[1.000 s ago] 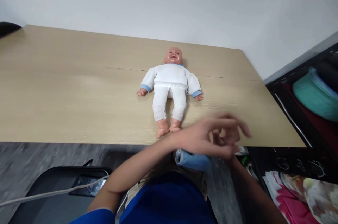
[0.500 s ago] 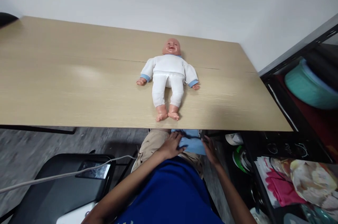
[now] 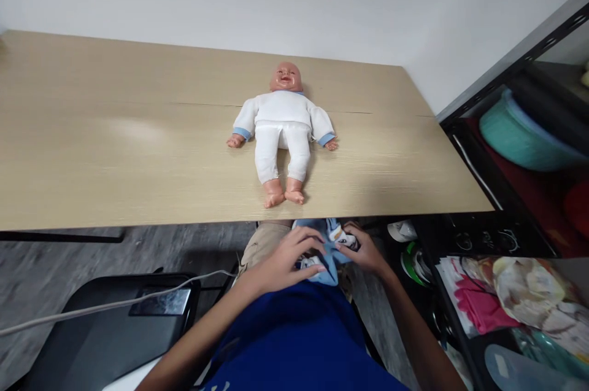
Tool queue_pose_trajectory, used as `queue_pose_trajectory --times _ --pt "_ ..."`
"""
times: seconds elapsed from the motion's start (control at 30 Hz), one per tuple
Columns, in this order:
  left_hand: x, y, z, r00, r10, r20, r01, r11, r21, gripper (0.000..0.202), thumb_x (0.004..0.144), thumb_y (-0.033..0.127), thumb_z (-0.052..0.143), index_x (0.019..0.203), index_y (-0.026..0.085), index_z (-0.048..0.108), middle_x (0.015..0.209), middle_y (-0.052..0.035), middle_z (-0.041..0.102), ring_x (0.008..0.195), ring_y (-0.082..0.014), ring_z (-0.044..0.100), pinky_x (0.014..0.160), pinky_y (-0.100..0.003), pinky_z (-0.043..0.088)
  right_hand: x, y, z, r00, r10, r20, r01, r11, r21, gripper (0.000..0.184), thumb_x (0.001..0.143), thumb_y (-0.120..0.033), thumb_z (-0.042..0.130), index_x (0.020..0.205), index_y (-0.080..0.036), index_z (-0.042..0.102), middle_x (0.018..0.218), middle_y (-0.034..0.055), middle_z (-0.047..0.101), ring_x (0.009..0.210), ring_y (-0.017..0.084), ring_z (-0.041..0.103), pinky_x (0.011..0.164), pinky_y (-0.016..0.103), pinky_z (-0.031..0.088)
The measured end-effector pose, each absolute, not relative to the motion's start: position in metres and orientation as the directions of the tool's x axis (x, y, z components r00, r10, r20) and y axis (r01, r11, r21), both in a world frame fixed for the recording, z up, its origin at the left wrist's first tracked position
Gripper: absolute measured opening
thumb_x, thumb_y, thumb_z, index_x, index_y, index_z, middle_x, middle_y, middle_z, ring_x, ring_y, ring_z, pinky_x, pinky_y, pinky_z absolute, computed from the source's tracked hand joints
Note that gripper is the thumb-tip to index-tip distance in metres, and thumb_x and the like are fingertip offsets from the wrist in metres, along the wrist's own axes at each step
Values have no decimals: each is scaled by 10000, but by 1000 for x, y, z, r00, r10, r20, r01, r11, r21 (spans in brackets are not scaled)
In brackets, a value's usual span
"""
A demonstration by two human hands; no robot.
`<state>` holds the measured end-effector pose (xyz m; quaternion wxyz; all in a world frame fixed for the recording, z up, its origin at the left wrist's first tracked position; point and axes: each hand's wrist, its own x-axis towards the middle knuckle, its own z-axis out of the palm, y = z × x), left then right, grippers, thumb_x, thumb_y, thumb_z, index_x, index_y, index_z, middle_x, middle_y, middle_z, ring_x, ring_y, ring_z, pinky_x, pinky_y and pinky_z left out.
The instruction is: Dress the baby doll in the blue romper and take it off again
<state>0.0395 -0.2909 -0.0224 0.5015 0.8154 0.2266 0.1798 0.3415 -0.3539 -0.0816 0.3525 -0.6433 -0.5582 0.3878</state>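
Low over my lap, just below the table's front edge, is a soft light blue cloth [image 3: 329,263] with white printed parts, bunched and partly folded. My left hand [image 3: 292,256] curls loosely round its left side, thumb and fingers apart with cloth between them. On the other side my right hand [image 3: 363,248] pinches the cloth between thumb and fingers. The far end of the cloth is hidden under the table edge. A baby doll [image 3: 283,127] in a white suit with blue cuffs lies face up on the table, feet towards me, apart from both hands.
The wooden table [image 3: 138,176] runs across in front of a white wall. To the left stands a black chair [image 3: 115,342] with a phone-like device and a cable over it. A dark shelf on the right holds a teal basin [image 3: 524,133] and pink cloth [image 3: 485,305].
The blue cloth has been opened or turned, and its white printed parts now show. Both hands have shifted their hold on it. The camera view has moved slightly right.
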Motion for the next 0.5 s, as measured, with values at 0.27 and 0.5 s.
queue_pose_trajectory --times 0.27,0.5 --pt "33 -224 79 825 517 229 44 -462 886 723 996 588 965 1604 346 659 1594 -105 757 1473 -357 726 1241 -505 596 315 -322 68 -339 913 228 384 356 -852 218 1031 -374 852 1091 -300 656 1079 39 817 1013 266 804 909 399 657" --pt "36 -158 148 836 451 313 47 -627 777 299 1055 542 898 1143 274 797 1059 -24 832 986 -241 771 947 -379 596 320 -246 154 -471 874 121 492 375 -786 378 1004 -426 955 1255 -281 712 966 -37 782 818 175 731 740 288 560"
